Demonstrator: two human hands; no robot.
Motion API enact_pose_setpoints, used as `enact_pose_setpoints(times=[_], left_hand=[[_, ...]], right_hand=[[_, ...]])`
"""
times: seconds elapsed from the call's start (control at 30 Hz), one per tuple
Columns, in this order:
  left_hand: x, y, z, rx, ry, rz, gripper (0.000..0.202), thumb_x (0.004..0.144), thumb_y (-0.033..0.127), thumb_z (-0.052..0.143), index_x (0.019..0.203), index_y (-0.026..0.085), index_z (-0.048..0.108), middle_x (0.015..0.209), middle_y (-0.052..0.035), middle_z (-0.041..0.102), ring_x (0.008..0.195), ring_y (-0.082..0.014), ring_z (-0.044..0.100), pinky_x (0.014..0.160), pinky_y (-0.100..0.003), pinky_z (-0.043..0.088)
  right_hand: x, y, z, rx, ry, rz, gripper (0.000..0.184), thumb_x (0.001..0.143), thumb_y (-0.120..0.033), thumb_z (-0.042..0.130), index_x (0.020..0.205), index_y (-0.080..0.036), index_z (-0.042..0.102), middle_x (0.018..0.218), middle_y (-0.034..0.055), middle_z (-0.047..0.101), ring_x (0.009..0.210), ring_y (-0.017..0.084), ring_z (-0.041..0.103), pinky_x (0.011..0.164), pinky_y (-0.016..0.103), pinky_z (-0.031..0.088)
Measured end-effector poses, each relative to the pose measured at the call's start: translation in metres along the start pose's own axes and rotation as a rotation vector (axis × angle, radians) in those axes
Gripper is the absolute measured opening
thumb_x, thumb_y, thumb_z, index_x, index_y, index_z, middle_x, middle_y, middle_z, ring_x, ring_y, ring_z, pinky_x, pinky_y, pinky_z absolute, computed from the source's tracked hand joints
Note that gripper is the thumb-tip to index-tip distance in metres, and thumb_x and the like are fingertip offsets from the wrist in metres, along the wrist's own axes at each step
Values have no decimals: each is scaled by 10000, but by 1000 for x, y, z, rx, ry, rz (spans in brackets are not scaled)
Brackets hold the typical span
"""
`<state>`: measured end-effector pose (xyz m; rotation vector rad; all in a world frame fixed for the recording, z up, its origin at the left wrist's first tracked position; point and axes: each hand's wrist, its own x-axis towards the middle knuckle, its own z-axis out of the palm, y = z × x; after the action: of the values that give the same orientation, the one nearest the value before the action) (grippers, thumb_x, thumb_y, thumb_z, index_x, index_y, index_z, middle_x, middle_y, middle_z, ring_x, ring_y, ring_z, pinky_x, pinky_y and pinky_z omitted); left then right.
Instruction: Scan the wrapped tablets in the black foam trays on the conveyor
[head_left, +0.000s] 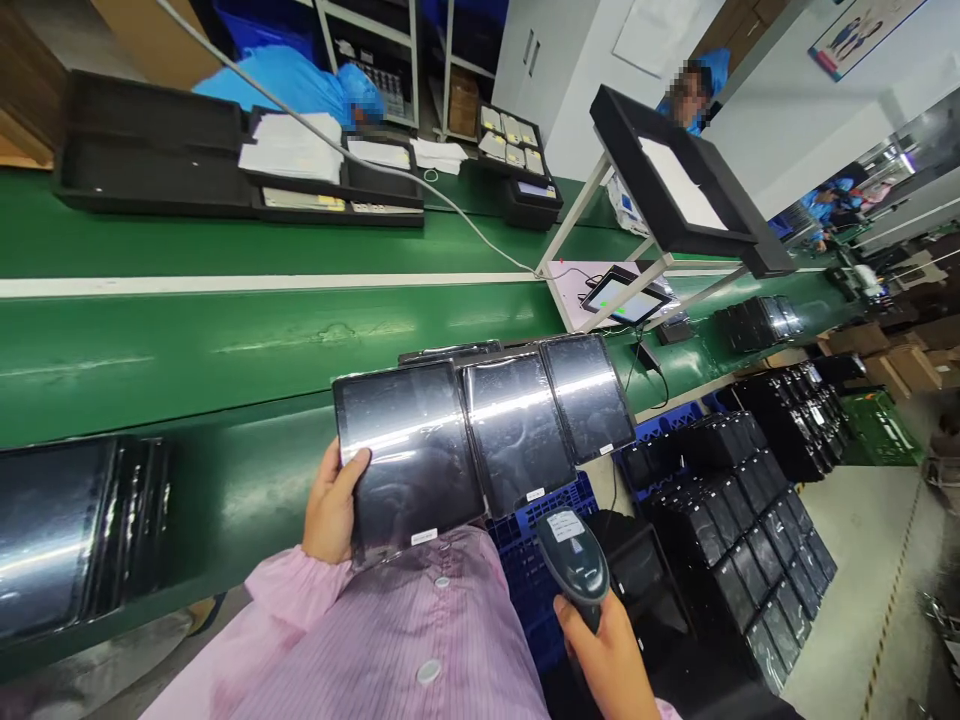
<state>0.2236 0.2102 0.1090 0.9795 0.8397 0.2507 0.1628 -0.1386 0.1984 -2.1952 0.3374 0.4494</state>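
My left hand grips the left edge of a black tablet, its thumb on the glossy screen. A small white label shows on the tablet's lower edge. To its right lie a second tablet and a third tablet, overlapping in a row, each with a similar label. Lower right, my right hand is wrapped round the handle of a dark barcode scanner, whose head points up towards the tablets. A white sticker is on the scanner's head.
A stack of tablets lies on the green bench at left. Black trays with white sheets stand behind. A metal stand rises over a lit tablet. Blue pallets and piled tablets fill the right. Co-workers in blue sit beyond.
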Motion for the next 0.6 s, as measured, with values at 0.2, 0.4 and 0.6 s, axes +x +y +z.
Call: enact_pose_setpoints(times=[0.2,0.4,0.6], left_hand=[[3,-3,0,7,-12,41,714,732,495,843,1369,241,644,1140,-47,764,982,-245,744,884,-327,616],[3,-3,-2,-21,-18,39,729,712,489,871,1365,245,658,1184,-54,755,1030,-245,731,937,-337,595],[5,-6,-5,-27,-43,67,697,731,497,868,1345,240,662,1191,-52,750,1067,-233,718,995,-340,563]], right_hand=[[-6,-7,14,32,0,-41,413,907,-597,657,901,-184,683,582,11,578,533,227,556,606,331,516],[-9,-15,16,50,4,-35,403,923,-600,645,810,-214,622,591,10,573,531,219,546,596,329,494],[-10,-20,19,39,3,-26,407,909,-611,648,802,-220,614,574,10,570,520,219,538,576,327,477]])
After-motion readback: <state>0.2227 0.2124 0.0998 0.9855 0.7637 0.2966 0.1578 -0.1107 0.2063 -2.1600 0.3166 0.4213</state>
